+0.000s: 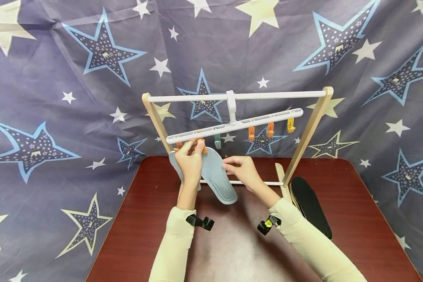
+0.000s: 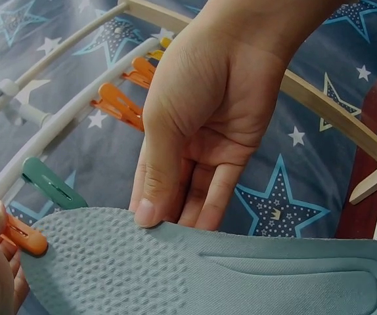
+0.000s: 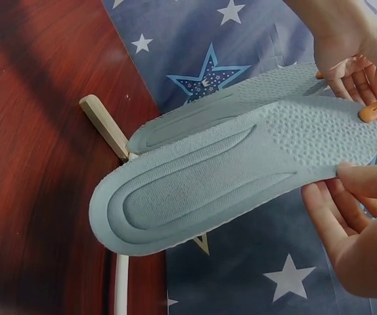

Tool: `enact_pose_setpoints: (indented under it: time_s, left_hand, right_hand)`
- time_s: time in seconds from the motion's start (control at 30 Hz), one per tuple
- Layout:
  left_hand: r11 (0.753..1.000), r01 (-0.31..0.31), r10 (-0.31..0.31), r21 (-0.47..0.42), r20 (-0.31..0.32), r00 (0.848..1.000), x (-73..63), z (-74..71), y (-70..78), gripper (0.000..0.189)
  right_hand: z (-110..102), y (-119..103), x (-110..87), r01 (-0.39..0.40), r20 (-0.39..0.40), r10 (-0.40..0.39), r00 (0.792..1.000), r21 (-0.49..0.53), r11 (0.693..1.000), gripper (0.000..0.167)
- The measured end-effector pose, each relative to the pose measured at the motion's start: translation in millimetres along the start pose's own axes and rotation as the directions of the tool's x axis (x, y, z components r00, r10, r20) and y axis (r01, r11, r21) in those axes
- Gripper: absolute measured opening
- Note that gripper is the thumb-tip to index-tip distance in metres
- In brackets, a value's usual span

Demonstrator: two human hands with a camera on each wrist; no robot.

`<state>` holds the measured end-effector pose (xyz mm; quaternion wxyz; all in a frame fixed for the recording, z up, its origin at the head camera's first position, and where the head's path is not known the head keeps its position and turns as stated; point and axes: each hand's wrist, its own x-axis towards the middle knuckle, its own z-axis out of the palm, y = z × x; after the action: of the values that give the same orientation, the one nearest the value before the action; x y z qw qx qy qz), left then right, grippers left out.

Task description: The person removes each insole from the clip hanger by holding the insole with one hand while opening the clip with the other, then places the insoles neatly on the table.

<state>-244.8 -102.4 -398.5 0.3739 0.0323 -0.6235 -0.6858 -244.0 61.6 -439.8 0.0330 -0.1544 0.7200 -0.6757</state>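
My left hand (image 1: 191,162) pinches an orange clothespin (image 2: 27,236) under the left part of a white clip hanger (image 1: 239,124). That clothespin sits over the dimpled toe end of a light grey-blue insole (image 1: 218,178). Thumb and fingers of my right hand (image 1: 244,170) pinch the same insole by its side edge, and its heel end slants down over the table. Behind it hangs a second grey-blue insole (image 3: 188,111), partly hidden by my left hand in the head view; another orange clothespin (image 1: 179,145) shows above it. The hanger tilts, its left end lower.
The hanger hooks over the top bar of a wooden rack (image 1: 304,143). A green clothespin (image 1: 217,141), two orange ones (image 1: 270,129) and a yellow one (image 1: 290,125) hang along it. A black insole (image 1: 310,205) lies on the red-brown table (image 1: 356,219) by the rack's right foot. Starry cloth hangs behind.
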Motion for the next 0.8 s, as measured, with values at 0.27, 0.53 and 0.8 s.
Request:
enact_pose_setpoints:
  time_s: [0.27,0.53,0.8]
  left_hand:
    - [1.000,0.017,-0.017,-0.021,0.003,1.000,-0.4,1.7,1.8,0.015]
    - [1.000,0.016,-0.016,-0.013,0.003,1.000,-0.3,2.5,1.1,0.015]
    - [1.000,0.031,-0.031,-0.001,0.006,0.999,-1.6,1.8,2.2,0.016]
  right_hand:
    - [-3.2,6.3,0.1,-0.001,-0.022,0.001,1.000,0.018,1.000,0.020]
    - [-6.3,7.0,-1.1,-0.013,-0.046,0.015,0.999,0.030,0.999,0.021]
    - [-10.2,7.4,-6.5,-0.029,-0.057,0.030,0.998,0.023,0.999,0.023]
